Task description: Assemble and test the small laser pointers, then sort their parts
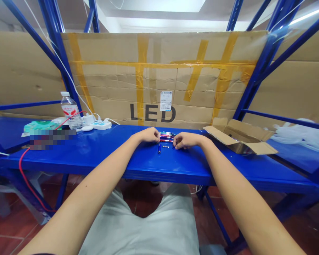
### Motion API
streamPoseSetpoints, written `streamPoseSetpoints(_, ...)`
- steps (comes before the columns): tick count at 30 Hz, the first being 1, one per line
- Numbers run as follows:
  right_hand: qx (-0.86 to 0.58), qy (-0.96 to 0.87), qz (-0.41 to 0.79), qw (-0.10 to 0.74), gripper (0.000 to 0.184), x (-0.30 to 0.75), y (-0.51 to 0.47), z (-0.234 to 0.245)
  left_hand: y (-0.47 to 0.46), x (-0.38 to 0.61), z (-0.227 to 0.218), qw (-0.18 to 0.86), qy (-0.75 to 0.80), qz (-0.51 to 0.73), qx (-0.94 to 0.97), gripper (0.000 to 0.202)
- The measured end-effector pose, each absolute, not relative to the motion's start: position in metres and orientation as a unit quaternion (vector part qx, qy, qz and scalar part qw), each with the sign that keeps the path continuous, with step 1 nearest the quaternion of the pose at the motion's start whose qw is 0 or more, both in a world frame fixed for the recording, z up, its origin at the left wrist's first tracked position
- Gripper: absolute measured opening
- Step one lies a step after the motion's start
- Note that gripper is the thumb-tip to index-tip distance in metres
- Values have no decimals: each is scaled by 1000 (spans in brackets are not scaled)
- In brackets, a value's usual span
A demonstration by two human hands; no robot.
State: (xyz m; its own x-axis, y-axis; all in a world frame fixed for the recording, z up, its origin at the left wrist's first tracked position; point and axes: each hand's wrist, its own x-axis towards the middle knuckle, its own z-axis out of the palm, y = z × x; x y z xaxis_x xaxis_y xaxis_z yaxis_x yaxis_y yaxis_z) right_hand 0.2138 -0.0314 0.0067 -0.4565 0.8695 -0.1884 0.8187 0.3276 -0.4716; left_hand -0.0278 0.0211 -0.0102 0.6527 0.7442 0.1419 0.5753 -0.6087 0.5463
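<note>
Several shiny pen-like tubes (165, 135) in different colours lie side by side on the blue table (154, 163). At their left end is my left hand (151, 135), its fingers curled together; what they hold, if anything, is hidden. My right hand (185, 140) is at their right end, thumb and fingers pinched low over the tabletop. Something small and dark blue shows under its fingertips, too small to name. Nearer to me, a short blue metallic cylinder (159, 148) points toward my body. Beside it sit several small silver discs (166, 146) in a short row.
An open cardboard box (239, 136) stands to the right. Leftward are a white power strip (101, 124), a plastic bottle (70, 111), a green packet (41, 125) and a red cable (23, 166). Behind the table rises a large taped cardboard sheet (108, 88).
</note>
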Motion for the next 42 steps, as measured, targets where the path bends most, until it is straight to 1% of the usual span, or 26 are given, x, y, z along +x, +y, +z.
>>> streamPoseSetpoints(8, -508, -818, 266, 45, 25, 217, -30, 7, 22, -28, -10, 256, 378, 172, 873, 12)
streamPoseSetpoints(13, -510, -817, 264, 43, 23, 217, -30, 7, 21, -25, -10, 248, 393, 163, 870, 12)
streamPoseSetpoints(21, -514, -819, 252, 39, 19, 216, -31, 7, 20, -24, -11, 243, 394, 181, 868, 14)
streamPoseSetpoints(28, -514, -818, 254, 41, 22, 217, -30, 6, 19, -25, -10, 267, 380, 191, 865, 15)
streamPoseSetpoints(35, -509, -821, 254, 40, 20, 217, -28, 5, 16, -25, -9, 271, 378, 190, 864, 14)
streamPoseSetpoints(40, -508, -821, 258, 41, 20, 218, -28, 5, 18, -24, -10, 259, 375, 203, 867, 16)
streamPoseSetpoints(42, -497, -831, 239, 68, 17, 218, -27, 6, 20, -23, -11, 232, 371, 231, 869, 16)
